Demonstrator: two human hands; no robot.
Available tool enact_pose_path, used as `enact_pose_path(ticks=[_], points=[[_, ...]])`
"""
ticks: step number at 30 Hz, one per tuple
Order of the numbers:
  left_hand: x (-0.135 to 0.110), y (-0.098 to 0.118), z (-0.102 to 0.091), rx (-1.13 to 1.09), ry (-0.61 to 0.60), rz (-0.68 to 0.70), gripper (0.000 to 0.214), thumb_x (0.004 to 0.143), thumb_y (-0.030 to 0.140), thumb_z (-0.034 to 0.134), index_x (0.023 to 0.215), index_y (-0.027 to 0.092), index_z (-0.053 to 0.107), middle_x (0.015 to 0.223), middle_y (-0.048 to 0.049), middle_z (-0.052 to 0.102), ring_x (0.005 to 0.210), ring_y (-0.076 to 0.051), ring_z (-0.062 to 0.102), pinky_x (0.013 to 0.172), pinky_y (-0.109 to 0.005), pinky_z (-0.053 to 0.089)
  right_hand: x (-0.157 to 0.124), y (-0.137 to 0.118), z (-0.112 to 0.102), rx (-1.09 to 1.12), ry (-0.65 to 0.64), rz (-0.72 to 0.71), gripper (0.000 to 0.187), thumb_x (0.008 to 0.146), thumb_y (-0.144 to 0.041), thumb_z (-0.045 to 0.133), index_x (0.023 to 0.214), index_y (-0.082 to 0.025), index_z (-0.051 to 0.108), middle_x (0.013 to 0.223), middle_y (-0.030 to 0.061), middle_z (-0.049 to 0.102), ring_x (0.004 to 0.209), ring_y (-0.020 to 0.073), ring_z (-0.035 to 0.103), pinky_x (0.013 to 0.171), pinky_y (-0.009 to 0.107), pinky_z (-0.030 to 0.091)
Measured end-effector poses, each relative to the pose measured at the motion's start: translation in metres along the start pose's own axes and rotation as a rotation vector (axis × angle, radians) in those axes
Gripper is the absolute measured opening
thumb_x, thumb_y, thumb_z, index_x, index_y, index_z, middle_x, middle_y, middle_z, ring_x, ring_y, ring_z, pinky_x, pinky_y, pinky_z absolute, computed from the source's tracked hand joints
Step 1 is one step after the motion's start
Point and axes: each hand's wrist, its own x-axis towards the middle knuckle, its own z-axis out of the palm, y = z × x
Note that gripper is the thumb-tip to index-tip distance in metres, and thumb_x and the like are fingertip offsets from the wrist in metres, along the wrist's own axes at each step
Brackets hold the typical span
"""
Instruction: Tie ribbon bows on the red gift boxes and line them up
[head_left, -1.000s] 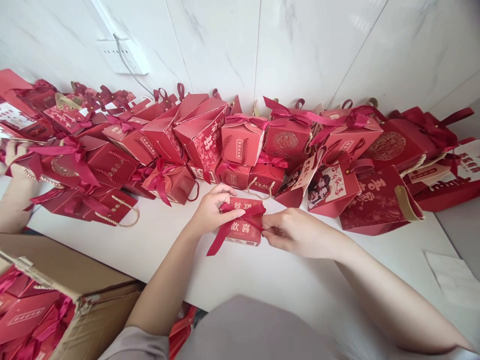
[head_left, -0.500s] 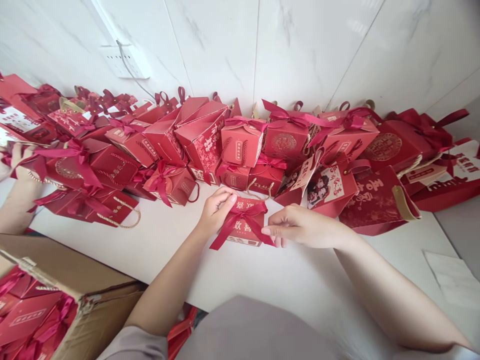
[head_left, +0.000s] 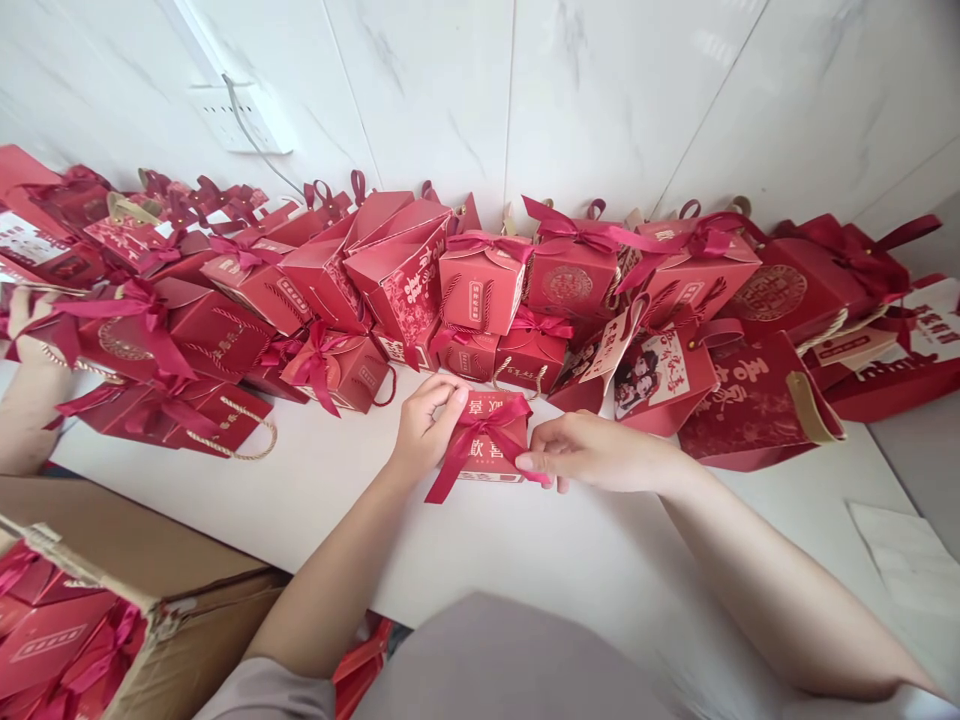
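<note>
A small red gift box (head_left: 484,465) with pale lettering on its top sits on the white table in front of me. A dark red ribbon (head_left: 491,428) is tied across it in a bow, one tail hanging toward the front left. My left hand (head_left: 431,420) is closed at the box's far left corner, thumb against curled fingers. On the other side, my right hand (head_left: 574,450) pinches the ribbon's right tail between thumb and fingers. The tips of the left fingers are partly hidden.
Several red gift boxes and bags (head_left: 405,270) line the tiled wall behind. An open cardboard box (head_left: 150,540) filled with more stands at lower left. Another person's hand (head_left: 30,340) is at the far left among boxes. A socket (head_left: 240,118) with a cable is on the wall.
The gift box has turned slightly between my hands. My right hand has shifted slightly left with the ribbon tail, and my left hand stays at the corner.
</note>
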Motion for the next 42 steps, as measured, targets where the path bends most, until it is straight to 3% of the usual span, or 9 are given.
enact_pose_path(ticks=[8, 13, 16, 28, 33, 39, 42], points=[[0.0, 0.0, -0.004, 0.014, 0.053, 0.008, 0.035, 0.101, 0.032, 0.044, 0.076, 0.017, 0.064, 0.09, -0.0057, 0.066, 0.088, -0.017, 0.063, 0.082, -0.03, 0.046, 0.001, 0.008, -0.001, 0.162, -0.127, -0.053, 0.038, 0.087, -0.054, 0.066, 0.081, -0.016, 0.067, 0.076, 0.0063, 0.073, 0.071, 0.0215, 0.071, 0.066, 0.031, 0.053], [0.002, -0.007, -0.01, -0.041, 0.054, -0.014, 0.046, 0.1, 0.035, 0.046, 0.058, 0.017, 0.048, 0.078, -0.0046, 0.065, 0.074, -0.015, 0.06, 0.075, -0.031, 0.044, 0.002, 0.007, -0.004, 0.072, -0.145, -0.152, 0.03, 0.097, -0.045, 0.053, 0.087, -0.018, 0.062, 0.088, 0.0056, 0.072, 0.083, 0.0194, 0.069, 0.077, 0.032, 0.052], [0.003, -0.012, -0.011, -0.103, 0.046, -0.041, 0.048, 0.1, 0.038, 0.045, 0.056, 0.017, 0.044, 0.077, -0.0047, 0.064, 0.074, -0.016, 0.058, 0.076, -0.033, 0.043, 0.002, 0.006, -0.006, 0.03, -0.168, -0.187, 0.029, 0.1, -0.043, 0.049, 0.089, -0.019, 0.063, 0.093, 0.0055, 0.073, 0.09, 0.0189, 0.068, 0.082, 0.031, 0.05], [0.007, -0.013, -0.006, -0.282, 0.083, -0.173, 0.058, 0.099, 0.051, 0.04, 0.052, 0.018, 0.046, 0.064, -0.0038, 0.053, 0.062, -0.014, 0.046, 0.068, -0.032, 0.037, 0.001, 0.01, -0.01, -0.101, -0.209, -0.254, 0.022, 0.099, -0.031, 0.048, 0.088, -0.019, 0.062, 0.089, 0.0031, 0.071, 0.081, 0.0165, 0.066, 0.071, 0.027, 0.047], [0.013, -0.016, -0.007, -0.37, 0.129, -0.202, 0.061, 0.096, 0.054, 0.043, 0.048, 0.017, 0.041, 0.074, -0.0066, 0.059, 0.071, -0.016, 0.051, 0.074, -0.03, 0.04, -0.007, 0.012, -0.018, -0.279, -0.109, -0.209, 0.023, 0.094, -0.034, 0.055, 0.077, -0.02, 0.06, 0.069, -0.0023, 0.06, 0.062, 0.0133, 0.052, 0.059, 0.026, 0.038], [0.003, -0.015, 0.004, -0.373, 0.019, -0.158, 0.054, 0.099, 0.048, 0.04, 0.055, 0.017, 0.045, 0.08, -0.0063, 0.06, 0.075, -0.016, 0.053, 0.076, -0.03, 0.041, -0.004, 0.005, -0.01, -0.035, 0.286, -0.297, 0.025, 0.096, -0.047, 0.053, 0.101, -0.022, 0.059, 0.096, 0.0029, 0.065, 0.087, 0.0188, 0.059, 0.079, 0.031, 0.047], [-0.002, -0.012, 0.008, -0.34, -0.032, -0.131, 0.051, 0.1, 0.047, 0.041, 0.059, 0.018, 0.045, 0.082, -0.0064, 0.061, 0.078, -0.018, 0.055, 0.078, -0.031, 0.043, 0.003, 0.004, -0.005, 0.038, 0.303, -0.276, 0.03, 0.096, -0.052, 0.052, 0.105, -0.023, 0.058, 0.087, 0.0011, 0.062, 0.077, 0.0163, 0.057, 0.071, 0.03, 0.047]])
